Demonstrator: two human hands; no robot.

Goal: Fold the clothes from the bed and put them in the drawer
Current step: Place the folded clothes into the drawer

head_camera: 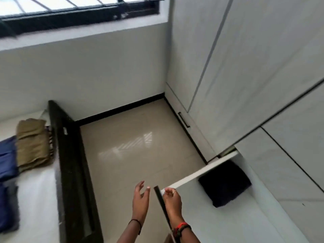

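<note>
Right hand (172, 201) rests curled on the open white drawer's (201, 174) front corner, grip on its edge. Left hand (140, 199) hovers alongside, fingers spread, holding nothing. Dark folded cloth (225, 184) lies inside; olive (32, 142) and blue (7, 156) folded clothes sit on the bed (38, 199).

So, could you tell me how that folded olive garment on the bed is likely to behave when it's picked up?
The olive garment looks like soft cloth, so probably floppy and light. Its layered folds may slip open unless supported from below.
</note>
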